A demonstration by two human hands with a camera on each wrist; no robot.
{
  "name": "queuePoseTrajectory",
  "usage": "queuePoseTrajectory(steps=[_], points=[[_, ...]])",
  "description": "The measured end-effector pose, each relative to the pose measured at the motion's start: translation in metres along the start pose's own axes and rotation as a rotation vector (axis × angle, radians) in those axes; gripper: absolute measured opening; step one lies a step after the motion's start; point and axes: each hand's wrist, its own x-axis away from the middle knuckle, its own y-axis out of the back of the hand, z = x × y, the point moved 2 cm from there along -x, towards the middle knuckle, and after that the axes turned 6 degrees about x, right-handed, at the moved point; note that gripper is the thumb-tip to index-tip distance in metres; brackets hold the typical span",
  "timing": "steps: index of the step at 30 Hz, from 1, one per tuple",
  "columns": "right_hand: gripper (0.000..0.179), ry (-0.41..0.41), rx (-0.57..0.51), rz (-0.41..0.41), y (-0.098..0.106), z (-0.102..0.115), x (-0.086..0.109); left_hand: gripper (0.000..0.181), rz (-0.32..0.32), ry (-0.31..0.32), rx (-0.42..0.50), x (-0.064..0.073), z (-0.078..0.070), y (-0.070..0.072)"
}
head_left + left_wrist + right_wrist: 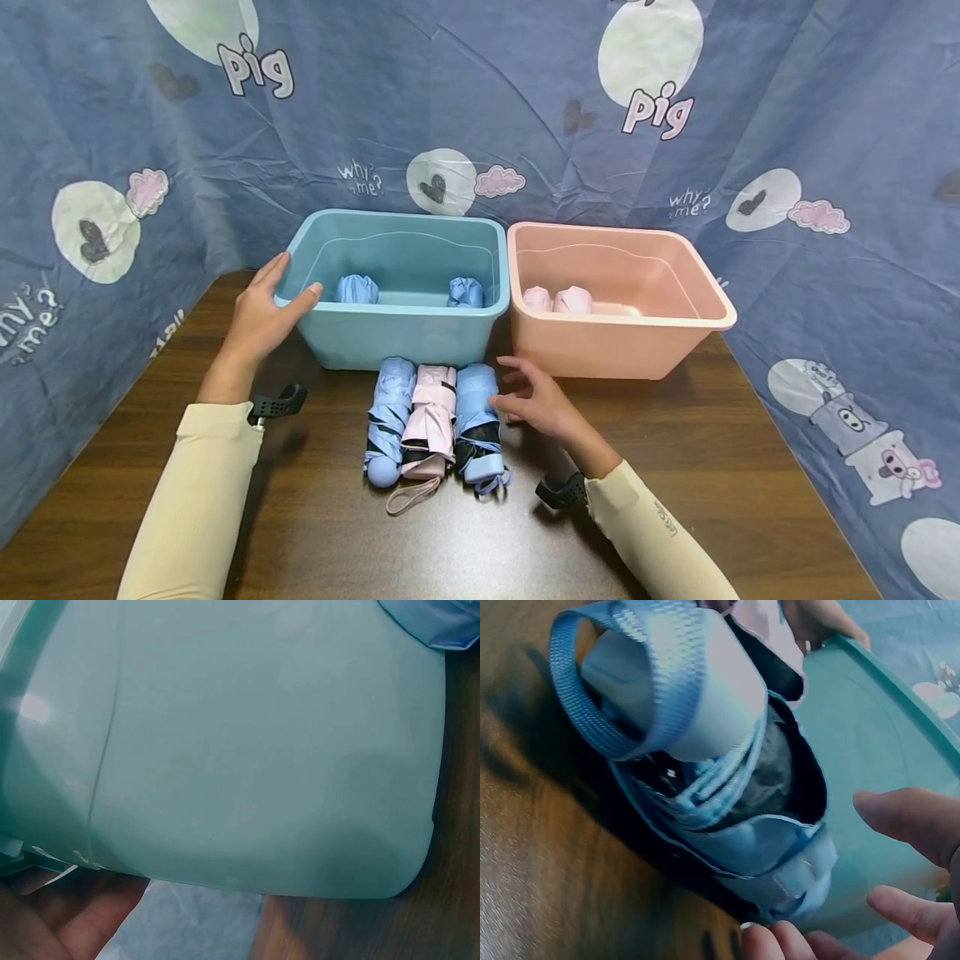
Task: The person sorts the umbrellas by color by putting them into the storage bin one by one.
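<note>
Three folded umbrellas lie side by side on the table: a blue one (390,417) at the left, a pale pink one (431,417) in the middle, and another blue one (477,417) at the right. My right hand (542,402) is just right of that last umbrella, fingers apart and nothing held. Its strap loop (676,675) and pale handle end (731,682) show close up in the right wrist view. Against the left front corner of a teal bin (397,337) rests my left hand (262,315), its thumb over the rim and fingers spread along the side.
Inside the teal bin sit two blue rolled bundles (357,289), apart from each other. A peach bin (600,350) stands beside it on the right, with two pink bundles (573,300) inside. Blue printed cloth (480,100) hangs behind the brown table (360,550).
</note>
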Motion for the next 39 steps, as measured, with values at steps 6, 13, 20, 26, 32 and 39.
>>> queuePoseTrajectory(steps=[6, 13, 20, 26, 32, 39], points=[[0.071, -0.017, 0.056, 0.029, -0.008, -0.012, -0.005, 0.082, 0.001, -0.007, -0.005, -0.001, 0.003, -0.001], [0.076, -0.032, 0.137, 0.034, -0.016, -0.009, -0.005, 0.081, -0.008, -0.017, -0.012, -0.001, 0.003, -0.001], [0.076, 0.050, 0.264, 0.011, -0.022, -0.007, -0.010, 0.081, -0.009, -0.017, -0.013, 0.000, 0.003, 0.000], [0.075, 0.129, 0.346, -0.024, -0.030, -0.003, -0.012, 0.081, -0.008, -0.022, -0.006, -0.001, 0.006, -0.001], [0.079, 0.066, 0.463, -0.068, -0.036, -0.001, -0.012, 0.081, -0.006, -0.019, 0.003, -0.001, 0.007, -0.001], [0.075, 0.033, 0.528, -0.062, -0.041, 0.000, -0.014, 0.082, -0.006, -0.017, 0.004, -0.002, 0.007, -0.001]])
